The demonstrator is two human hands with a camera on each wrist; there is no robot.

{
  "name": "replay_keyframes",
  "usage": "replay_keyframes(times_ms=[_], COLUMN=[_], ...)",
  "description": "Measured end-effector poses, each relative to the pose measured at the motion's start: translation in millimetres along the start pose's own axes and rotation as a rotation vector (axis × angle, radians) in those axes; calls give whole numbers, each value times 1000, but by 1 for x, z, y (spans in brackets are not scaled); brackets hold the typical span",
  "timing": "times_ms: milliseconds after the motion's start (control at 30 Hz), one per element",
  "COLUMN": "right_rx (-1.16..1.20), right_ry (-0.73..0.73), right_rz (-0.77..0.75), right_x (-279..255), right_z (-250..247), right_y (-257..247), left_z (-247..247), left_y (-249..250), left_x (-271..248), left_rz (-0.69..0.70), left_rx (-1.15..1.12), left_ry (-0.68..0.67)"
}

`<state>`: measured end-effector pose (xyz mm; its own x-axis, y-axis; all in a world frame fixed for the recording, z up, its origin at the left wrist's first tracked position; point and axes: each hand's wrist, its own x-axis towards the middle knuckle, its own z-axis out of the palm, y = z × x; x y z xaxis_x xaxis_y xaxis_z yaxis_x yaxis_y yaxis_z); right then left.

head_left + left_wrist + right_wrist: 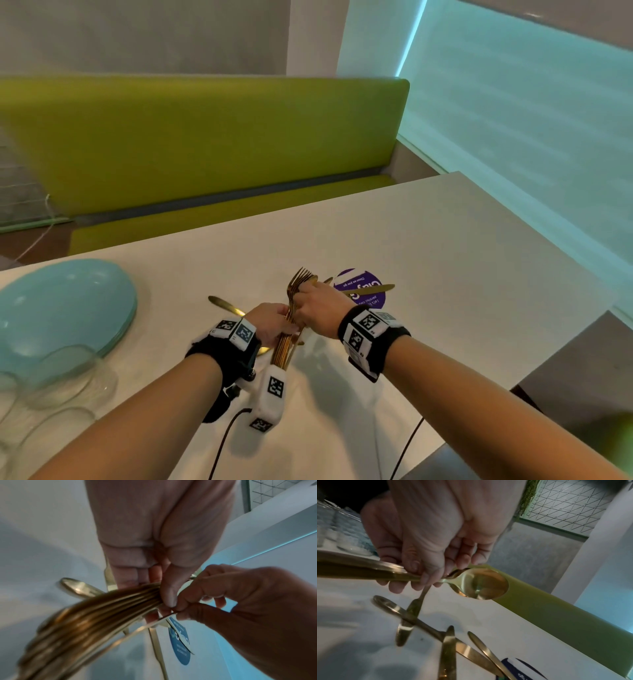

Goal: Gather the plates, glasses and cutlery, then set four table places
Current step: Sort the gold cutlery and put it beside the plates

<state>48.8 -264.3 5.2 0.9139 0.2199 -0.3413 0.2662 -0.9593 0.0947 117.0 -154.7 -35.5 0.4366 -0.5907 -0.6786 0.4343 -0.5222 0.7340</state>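
- Our left hand [274, 323] grips the gold cutlery bundle [291, 329] above the table [462, 260].
- Our right hand [318, 305] pinches its fork end; pieces could slip loose and clatter.

Plates [65, 301] left of cutlery [291, 329]

You've got gold cutlery [291, 318] bundled above the table, loose knives [448, 649] below (some crossed), stacked teal plates [65, 305], clear glasses [65, 373] left.
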Motion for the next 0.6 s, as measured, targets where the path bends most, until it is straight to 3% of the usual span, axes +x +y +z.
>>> replay_keyframes(times_ms=[233, 600], right_rx=[37, 154], right_ry=[-2, 186], right_rz=[24, 14], right_x=[-7, -4], right_z=[-4, 10], right_y=[-35, -61], left_z=[-9, -23], left_y=[-22, -43], left_x=[-27, -47], left_rz=[-20, 25], left_rx=[21, 11], left_ry=[-63, -22])
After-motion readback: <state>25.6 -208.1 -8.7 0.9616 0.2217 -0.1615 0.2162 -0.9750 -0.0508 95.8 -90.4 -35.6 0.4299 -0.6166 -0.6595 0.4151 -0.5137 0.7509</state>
